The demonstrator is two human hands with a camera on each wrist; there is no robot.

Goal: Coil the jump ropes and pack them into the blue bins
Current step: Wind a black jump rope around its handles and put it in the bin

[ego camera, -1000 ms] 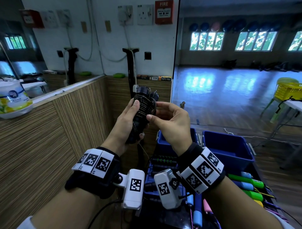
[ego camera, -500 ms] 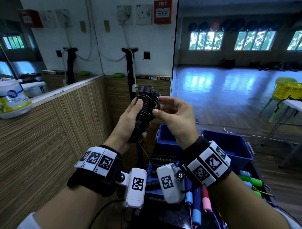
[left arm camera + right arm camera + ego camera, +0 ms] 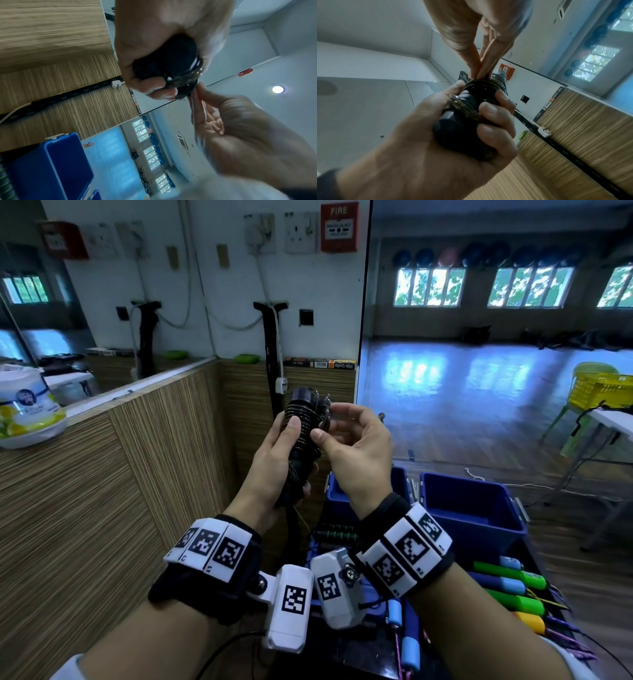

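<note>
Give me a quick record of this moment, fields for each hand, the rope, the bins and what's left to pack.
left hand: left hand grips the black jump rope handles, held upright
right hand: right hand pinches the cord at the coil's top
rope: cord wound round the handles in tight turns
bins: right blue bin looks empty; left blue bin holds a black and green rope
unpacked: coloured handles lie below the bins
</note>
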